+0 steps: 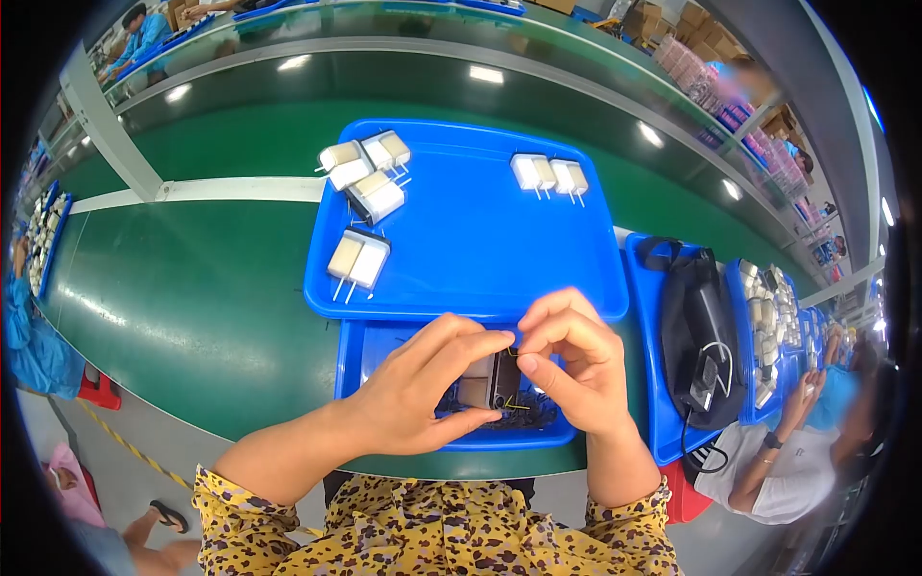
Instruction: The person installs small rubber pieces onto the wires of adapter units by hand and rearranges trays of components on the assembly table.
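Observation:
My left hand [413,389] is closed around a light block with a black end [503,379], thumb below and fingers above. Thin yellowish wires stick out from the black end. At its right side, the thumb and index finger of my right hand [574,365] are pinched near the upper wire; what they hold is too small to make out. Beneath both hands lies a lower blue tray [355,357] with small black pieces [538,415]. Beyond them, an upper blue tray [471,230] carries several white-and-beige blocks [359,259] with metal pins.
To the right, a blue tray [645,326] holds a black bag [699,336] and a cable. Further right are trays of white parts [768,326] and a co-worker's arm [783,437]. A metal rail [240,189] crosses the green table [182,288]. Other people sit farther off.

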Demonstrator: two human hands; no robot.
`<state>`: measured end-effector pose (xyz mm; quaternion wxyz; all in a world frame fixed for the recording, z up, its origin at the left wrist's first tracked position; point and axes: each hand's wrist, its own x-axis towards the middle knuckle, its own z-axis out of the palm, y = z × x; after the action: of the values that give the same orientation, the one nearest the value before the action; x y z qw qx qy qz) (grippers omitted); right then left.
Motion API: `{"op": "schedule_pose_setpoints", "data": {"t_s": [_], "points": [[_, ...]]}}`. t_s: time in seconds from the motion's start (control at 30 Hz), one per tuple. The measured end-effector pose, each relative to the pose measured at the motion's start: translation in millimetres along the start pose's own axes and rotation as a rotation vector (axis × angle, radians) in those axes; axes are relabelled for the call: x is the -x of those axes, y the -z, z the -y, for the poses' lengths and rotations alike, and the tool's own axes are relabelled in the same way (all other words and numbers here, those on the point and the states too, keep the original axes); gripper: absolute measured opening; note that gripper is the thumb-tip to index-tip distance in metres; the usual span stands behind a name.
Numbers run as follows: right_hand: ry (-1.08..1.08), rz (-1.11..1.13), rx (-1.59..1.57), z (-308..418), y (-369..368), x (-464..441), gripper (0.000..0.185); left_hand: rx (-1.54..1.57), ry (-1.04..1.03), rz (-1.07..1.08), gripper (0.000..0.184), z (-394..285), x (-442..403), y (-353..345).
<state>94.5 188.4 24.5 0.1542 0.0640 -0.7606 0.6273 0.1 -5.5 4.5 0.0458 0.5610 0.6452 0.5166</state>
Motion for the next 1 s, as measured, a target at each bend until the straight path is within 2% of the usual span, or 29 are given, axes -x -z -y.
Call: {"op": "schedule_pose_setpoints", "data": {"t_s": [0.13,0.2,0.27,0.33,0.37,0.5,0.6,0.67,0.77,0.9,0.97,1.0], "points": [[0.0,-0.019,-0.054,3,1,-1,0.005,0.068,0.027,-0.009,0.067,-2,0,2],[-0.014,-0.057,-0.088,4,2,-2,0.005,-0.009,0.034,-0.099,0.068,-1,-2,9],[0.045,0.101,0.385,8,5,-3,0.009,-0.001,0.076,-0.141,0.067,1,-2,14],[-0.055,0.327,0.522,5,-2,-2,0.013,0.032,0.02,-0.3,0.067,5,-3,17],[-0.038,0.353,0.555,-2,-7,1,0.017,0.067,0.018,-0.322,0.067,4,-4,19],[-0.082,0.369,0.556,-9,-18,0,0.018,0.089,0.004,-0.33,0.067,4,-8,24],[-0.034,0.348,0.557,-17,-27,2,0.018,0.057,-0.023,-0.266,0.067,0,-15,29],[0.114,0.335,0.629,-28,-28,5,0.018,0.043,-0.024,-0.246,0.067,-1,-16,30],[0.146,0.349,0.752,-22,-31,5,0.017,0.003,-0.083,-0.219,0.067,8,-11,25],[0.084,0.337,0.783,-18,-27,0,0.016,0.042,-0.02,-0.241,0.067,11,-1,27],[-0.132,0.296,0.441,-10,-20,-4,0.011,0.05,-0.008,-0.253,0.067,13,1,29],[-0.128,0.295,0.453,-11,-18,-3,0.011,0.053,0.008,-0.26,0.067,13,2,30]]}}
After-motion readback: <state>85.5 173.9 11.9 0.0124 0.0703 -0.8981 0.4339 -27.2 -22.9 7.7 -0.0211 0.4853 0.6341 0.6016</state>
